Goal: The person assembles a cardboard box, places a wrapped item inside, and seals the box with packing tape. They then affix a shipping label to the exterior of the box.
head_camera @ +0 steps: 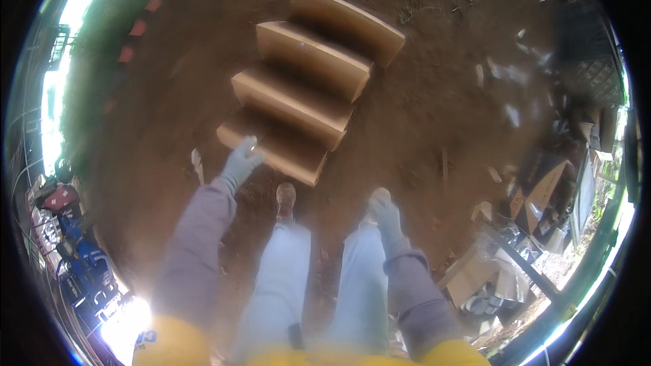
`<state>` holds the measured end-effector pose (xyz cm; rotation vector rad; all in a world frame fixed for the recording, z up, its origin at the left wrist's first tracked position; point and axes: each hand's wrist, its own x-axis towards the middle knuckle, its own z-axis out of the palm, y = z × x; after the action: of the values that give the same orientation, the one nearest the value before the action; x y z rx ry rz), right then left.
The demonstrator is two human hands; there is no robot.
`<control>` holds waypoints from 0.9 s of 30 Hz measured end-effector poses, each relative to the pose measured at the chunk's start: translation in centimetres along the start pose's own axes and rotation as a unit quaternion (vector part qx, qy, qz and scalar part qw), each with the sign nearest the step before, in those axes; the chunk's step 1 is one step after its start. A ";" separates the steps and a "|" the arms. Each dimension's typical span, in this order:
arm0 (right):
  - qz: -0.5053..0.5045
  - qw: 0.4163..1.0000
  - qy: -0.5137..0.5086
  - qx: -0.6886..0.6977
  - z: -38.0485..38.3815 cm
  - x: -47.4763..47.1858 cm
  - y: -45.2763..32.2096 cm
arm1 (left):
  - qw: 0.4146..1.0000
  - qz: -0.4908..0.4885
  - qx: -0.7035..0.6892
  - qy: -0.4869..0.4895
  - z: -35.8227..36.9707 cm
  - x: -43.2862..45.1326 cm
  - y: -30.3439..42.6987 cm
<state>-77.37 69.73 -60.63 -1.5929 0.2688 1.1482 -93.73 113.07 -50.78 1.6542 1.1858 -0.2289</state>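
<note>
Folded brown cardboard (300, 89) stands in zigzag pleats on the dirt ground before me, running from near my feet towards the top of the picture. My left hand (243, 159), in a light glove, is at the near left end of the cardboard, its fingers overlapping the nearest pleat; whether it grips the edge is not clear. My right hand (385, 213), also in a light glove, hangs above my right shoe, away from the cardboard. Blur hides its fingers, and no object shows in it.
Brown dirt (427, 137) with scattered scraps surrounds the cardboard. At the right lie a dark printed carton (539, 188), flattened cardboard (470, 274) and clear plastic near a dark bar (526, 264). Blue items (89, 259) stand at the far left, and red markers (138, 27) line the upper left.
</note>
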 end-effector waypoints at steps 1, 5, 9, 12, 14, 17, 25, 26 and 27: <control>-0.044 0.989 0.032 -0.139 1.8 4.4 -0.9 | 1.000 -0.003 0.009 0.007 -0.6 3.6 0.1; -0.180 0.974 0.002 -0.134 8.4 21.4 -7.6 | 0.984 0.134 0.091 0.069 -2.9 18.0 -0.4; -0.292 0.921 0.131 -0.221 12.0 32.3 -14.1 | 0.979 0.164 0.067 0.103 -4.4 29.3 1.0; -0.295 0.933 0.072 -0.194 12.8 36.5 -15.2 | 0.979 0.156 -0.029 0.130 -5.5 34.8 3.5; -0.331 0.880 0.184 -0.287 12.8 38.1 -14.7 | 0.981 0.096 -0.031 0.167 -6.0 37.6 5.0; -0.317 0.884 0.211 -0.271 12.2 39.4 -13.7 | 0.988 0.089 0.010 0.127 -6.2 41.0 6.0; -0.284 0.917 0.163 -0.229 11.0 39.5 -13.2 | 0.990 0.057 -0.002 0.127 -6.5 48.3 4.6; -0.297 0.912 0.159 -0.235 11.1 39.6 -13.0 | 0.994 0.044 -0.012 0.103 -6.5 49.2 4.3; -0.333 0.899 0.165 -0.234 10.9 39.7 -12.6 | 0.996 0.037 -0.025 0.079 -6.5 49.9 3.9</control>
<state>-54.49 98.72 -82.73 -2.0756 -0.3538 0.4127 -68.60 147.54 -77.72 1.6938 1.2362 -0.0219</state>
